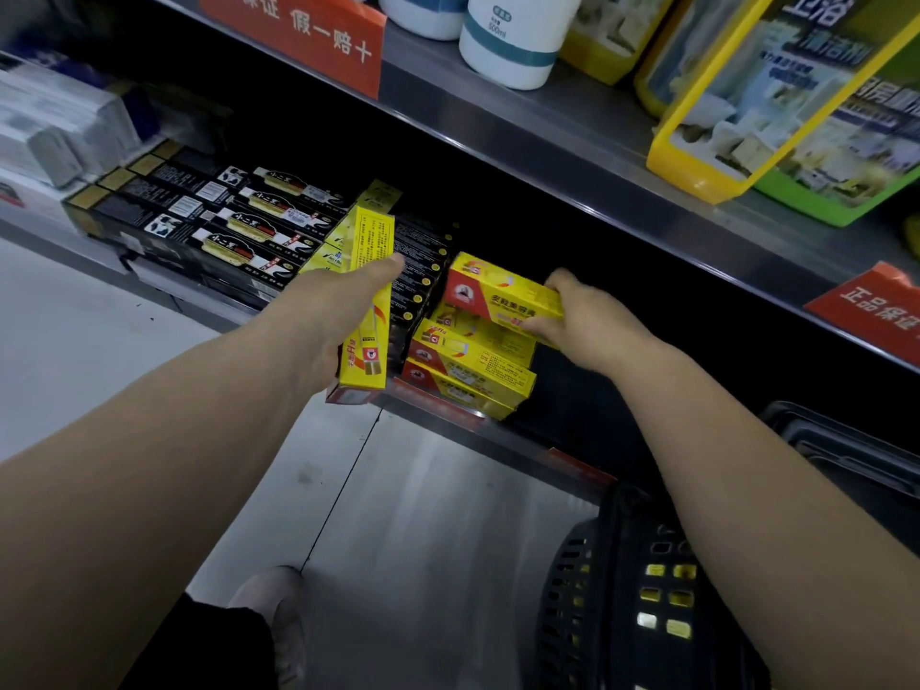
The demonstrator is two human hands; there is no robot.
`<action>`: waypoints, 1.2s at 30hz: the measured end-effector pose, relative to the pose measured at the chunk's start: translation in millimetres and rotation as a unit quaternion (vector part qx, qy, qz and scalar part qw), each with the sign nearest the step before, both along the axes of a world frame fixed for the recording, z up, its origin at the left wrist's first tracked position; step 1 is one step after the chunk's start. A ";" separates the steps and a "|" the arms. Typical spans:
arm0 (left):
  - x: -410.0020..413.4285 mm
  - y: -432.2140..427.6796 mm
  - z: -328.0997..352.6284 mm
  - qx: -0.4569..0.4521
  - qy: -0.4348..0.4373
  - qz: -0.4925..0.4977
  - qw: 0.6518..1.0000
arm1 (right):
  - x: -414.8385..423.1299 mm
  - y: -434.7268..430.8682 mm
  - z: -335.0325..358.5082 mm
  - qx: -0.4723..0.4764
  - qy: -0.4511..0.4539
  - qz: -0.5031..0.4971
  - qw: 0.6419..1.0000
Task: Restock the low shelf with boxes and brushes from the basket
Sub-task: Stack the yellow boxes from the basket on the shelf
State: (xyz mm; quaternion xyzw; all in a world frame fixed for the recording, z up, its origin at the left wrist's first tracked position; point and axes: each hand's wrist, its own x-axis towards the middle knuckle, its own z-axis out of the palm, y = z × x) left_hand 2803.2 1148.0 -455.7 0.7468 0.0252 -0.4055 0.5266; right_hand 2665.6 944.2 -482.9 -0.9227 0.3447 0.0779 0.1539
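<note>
well, the low shelf point(527, 455) runs across the view. one black basket point(612, 590) stands just beside it at lower right, with yellow showing through its holes. four black boxes point(249, 226) with pale labels lie side by side on the shelf's left part. right of them sit three stacked yellow boxes point(473, 381). the right hand point(592, 321) curls its fingers round a fourth yellow box point(498, 291) atop that stack. the left hand point(328, 311) grips one upright yellow box point(371, 251) at the shelf's front edge.
</note>
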 end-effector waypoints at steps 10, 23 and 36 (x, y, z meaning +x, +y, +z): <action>-0.8 -0.9 1.4 0.008 -0.002 -0.039 0.999 | 6.4 2.7 -48.4 0.132 0.169 -0.002 0.977; -6.3 -1.3 4.1 0.004 -0.005 -0.060 0.998 | 5.0 5.6 -47.9 0.073 0.183 0.076 0.977; -9.3 -3.0 1.0 0.005 0.009 -0.071 0.997 | 6.0 11.2 -43.3 0.080 0.201 0.068 0.974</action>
